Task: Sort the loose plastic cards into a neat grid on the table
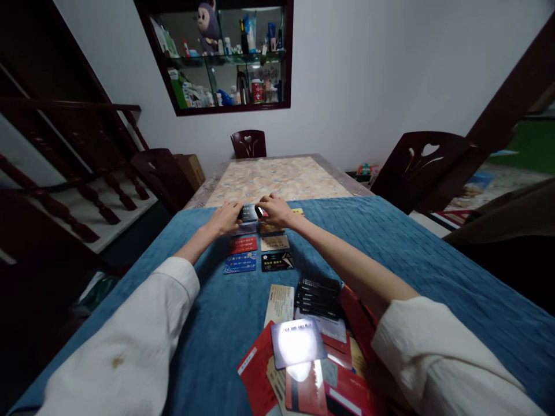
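Observation:
Far out on the blue cloth, my left hand (229, 218) has its fingers curled at the left edge of a dark grey card (248, 214). Just right of that card, my right hand (276, 210) is closed on a dark-edged card (259, 211), mostly covered by the fingers. A yellow card (298, 212) peeks out behind it. Closer to me, laid in two columns, are a red card (243, 245), a beige card (274, 242), a blue card (240, 263) and a black VIP card (277, 261).
A loose heap of cards lies in front of me, with a shiny silver card (298, 342) on top and several black cards (318, 294) behind it. The blue tablecloth (347, 242) covers the near table. Chairs (422, 164) stand around it.

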Available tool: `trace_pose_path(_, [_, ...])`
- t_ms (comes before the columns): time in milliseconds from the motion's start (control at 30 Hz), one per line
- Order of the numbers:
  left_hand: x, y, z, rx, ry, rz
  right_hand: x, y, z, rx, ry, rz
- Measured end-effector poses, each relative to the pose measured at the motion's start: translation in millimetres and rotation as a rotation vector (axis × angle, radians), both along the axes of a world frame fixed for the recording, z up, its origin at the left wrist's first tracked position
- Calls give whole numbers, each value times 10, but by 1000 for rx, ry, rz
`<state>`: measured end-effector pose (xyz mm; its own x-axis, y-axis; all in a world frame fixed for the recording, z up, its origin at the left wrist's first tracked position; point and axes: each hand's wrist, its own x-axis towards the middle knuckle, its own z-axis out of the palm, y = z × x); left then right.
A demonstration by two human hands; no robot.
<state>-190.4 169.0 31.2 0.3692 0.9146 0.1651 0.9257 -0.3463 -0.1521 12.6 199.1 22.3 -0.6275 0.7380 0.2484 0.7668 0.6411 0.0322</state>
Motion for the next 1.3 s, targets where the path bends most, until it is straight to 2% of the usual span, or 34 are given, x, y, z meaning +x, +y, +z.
trace_pose_path(267, [-189, 406, -165, -93, -92, 41, -251, 230, -86, -85, -28, -54])
trace_pose_path(467, [-251, 594, -282, -176, -82, 86, -396, 351, -169, -159, -53, -96])
trace_pose_path(633, [-270, 676, -362, -209, -83, 101, -466, 387, -203, -202, -75, -119])
trace_pose_path(1033, [-262, 790, -440, -234, -63, 121, -547, 412, -250, -264, -85, -159])
trace_pose_path(1300, [-243, 794, -426, -259, -62, 139, -545, 433, -272, -274, -90, -165])
